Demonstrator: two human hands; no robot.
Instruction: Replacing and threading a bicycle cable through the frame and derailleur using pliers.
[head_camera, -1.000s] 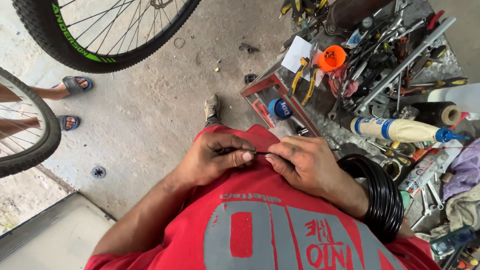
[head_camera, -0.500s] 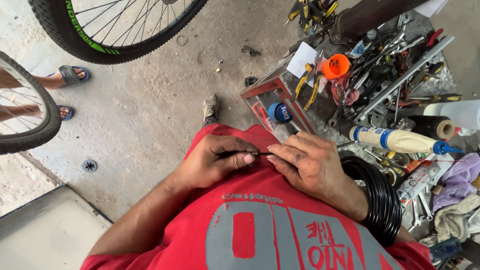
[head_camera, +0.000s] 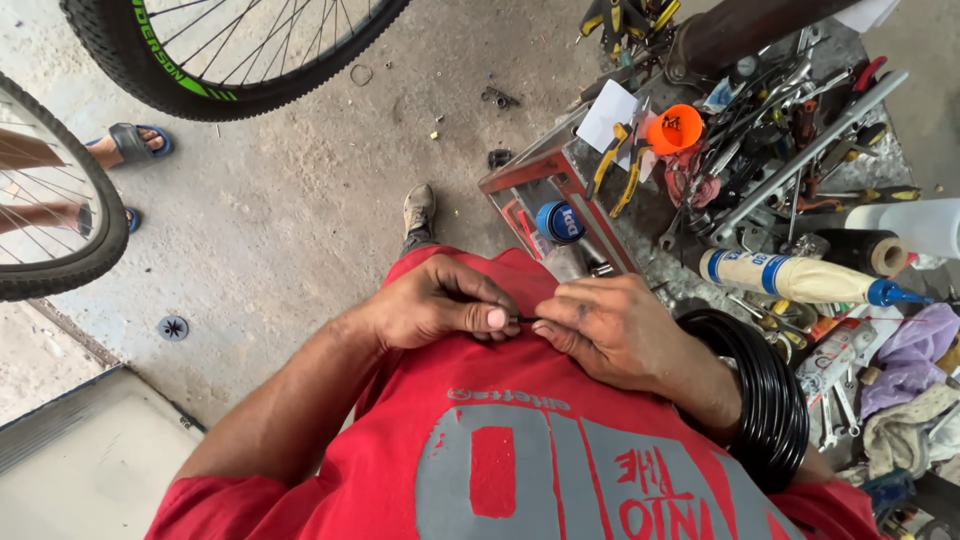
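A: What's nearest?
B: The left hand (head_camera: 440, 305) and right hand (head_camera: 610, 330), fingertips pinched together on a thin black cable end (head_camera: 527, 320) over the red shirt.
A: Beyond?
B: Coiled black cable (head_camera: 770, 400) around the right forearm; farther, the cluttered metal tool tray (head_camera: 760, 150) and green-lettered bicycle tyre (head_camera: 200, 80).

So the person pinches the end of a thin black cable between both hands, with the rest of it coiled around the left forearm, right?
Not quite: the head view shows the coil of black cable looped around the right forearm, not the left. The rest holds: the left hand and the right hand pinch the thin cable end between their fingertips.
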